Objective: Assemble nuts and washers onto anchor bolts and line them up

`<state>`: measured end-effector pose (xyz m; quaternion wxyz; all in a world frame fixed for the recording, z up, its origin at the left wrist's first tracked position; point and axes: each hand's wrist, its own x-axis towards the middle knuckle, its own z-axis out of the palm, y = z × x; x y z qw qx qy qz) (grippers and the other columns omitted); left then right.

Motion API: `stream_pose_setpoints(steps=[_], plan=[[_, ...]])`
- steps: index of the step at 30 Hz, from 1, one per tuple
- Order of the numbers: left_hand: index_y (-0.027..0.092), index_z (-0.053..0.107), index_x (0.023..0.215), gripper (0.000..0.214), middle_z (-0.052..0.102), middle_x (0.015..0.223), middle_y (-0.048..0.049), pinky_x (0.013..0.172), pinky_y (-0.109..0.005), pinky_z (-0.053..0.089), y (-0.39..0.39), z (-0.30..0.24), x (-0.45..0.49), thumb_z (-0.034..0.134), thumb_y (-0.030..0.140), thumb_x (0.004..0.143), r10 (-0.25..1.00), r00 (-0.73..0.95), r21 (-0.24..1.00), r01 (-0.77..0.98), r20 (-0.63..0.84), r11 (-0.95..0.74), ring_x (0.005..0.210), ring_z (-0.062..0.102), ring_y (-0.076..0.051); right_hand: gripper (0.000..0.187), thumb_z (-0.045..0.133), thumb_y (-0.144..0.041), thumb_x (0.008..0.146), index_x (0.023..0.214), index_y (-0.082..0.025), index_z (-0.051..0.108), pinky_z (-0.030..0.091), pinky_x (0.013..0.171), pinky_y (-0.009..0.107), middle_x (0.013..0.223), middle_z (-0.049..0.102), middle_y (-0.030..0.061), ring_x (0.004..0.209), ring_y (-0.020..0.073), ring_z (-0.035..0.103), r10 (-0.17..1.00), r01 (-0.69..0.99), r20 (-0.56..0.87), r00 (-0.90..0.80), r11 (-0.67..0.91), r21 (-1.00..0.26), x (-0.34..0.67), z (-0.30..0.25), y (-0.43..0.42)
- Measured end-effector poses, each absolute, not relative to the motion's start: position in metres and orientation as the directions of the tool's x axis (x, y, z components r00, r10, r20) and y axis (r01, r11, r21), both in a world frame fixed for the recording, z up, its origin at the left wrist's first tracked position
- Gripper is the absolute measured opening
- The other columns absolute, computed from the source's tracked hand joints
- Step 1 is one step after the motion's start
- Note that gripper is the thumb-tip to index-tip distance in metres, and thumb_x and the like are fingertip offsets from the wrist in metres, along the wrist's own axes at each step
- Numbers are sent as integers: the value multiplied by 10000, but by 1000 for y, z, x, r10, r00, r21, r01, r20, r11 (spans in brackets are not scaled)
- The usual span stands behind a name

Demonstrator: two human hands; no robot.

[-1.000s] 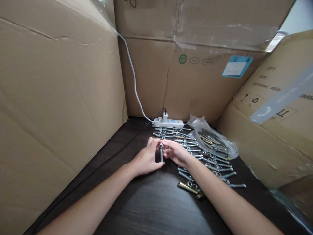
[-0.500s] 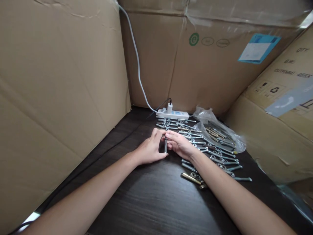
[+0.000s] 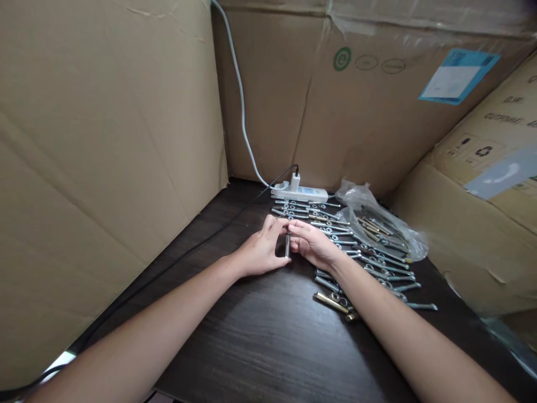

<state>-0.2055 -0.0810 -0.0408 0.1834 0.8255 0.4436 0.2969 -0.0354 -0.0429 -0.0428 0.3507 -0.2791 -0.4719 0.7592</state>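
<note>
An expansion bolt [image 3: 287, 245] with a silvery metal sleeve stands upright between my hands, just above the dark table. My left hand [image 3: 264, 246] grips it end to end, thumb under the lower end and fingertips at the top. The fingers of my right hand [image 3: 310, 242] are closed together at the bolt's upper end, where fingertips cover whatever they pinch. Rows of silver bolts, washers and nuts [image 3: 386, 274] lie beyond and under my right forearm. A brass-coloured bolt sleeve [image 3: 330, 302] rests nearer to me, with nuts beside it.
A clear plastic bag [image 3: 415, 243] holding more bolts lies at the back right. Behind the rows sits a white power strip [image 3: 310, 193] with a plug and cables. A black cable [image 3: 184, 254] crosses the table's left. Large cardboard boxes [image 3: 268, 112] wall the table [image 3: 251, 330] on three sides.
The view has shifted slightly, so the whole scene appears moved a little. Both hands keep nearly the same hold on the upright bolt.
</note>
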Motion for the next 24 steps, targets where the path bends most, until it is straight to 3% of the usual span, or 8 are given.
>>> stream_pose_setpoints(steps=[6,16,24], plan=[[291,292,1283,738,362,1153,-35,880,-364,507,-81,-40,-206,702,261,670,840,428,589,601,333,-540,1051,557,-221,232,652,-346,755,931,-197,621,366,529,223,855,633,14,552,80,448,809,-278,-128,-573,-340,-898,-36,-43,-40],[295,302,1301,743,376,1144,-32,892,-368,502,-83,-37,-205,691,226,672,839,436,598,593,326,-540,1045,562,-223,203,706,-299,728,875,-182,628,340,524,196,853,628,0,563,57,441,801,-280,-97,-590,-316,-906,-36,-44,-42],[276,333,1259,691,386,1140,-36,906,-374,496,-83,-37,-205,698,239,673,846,424,600,599,324,-530,1029,567,-220,190,643,-334,767,855,-166,653,333,515,226,862,649,31,545,70,431,799,-292,-109,-591,-338,-895,-36,-43,-41]])
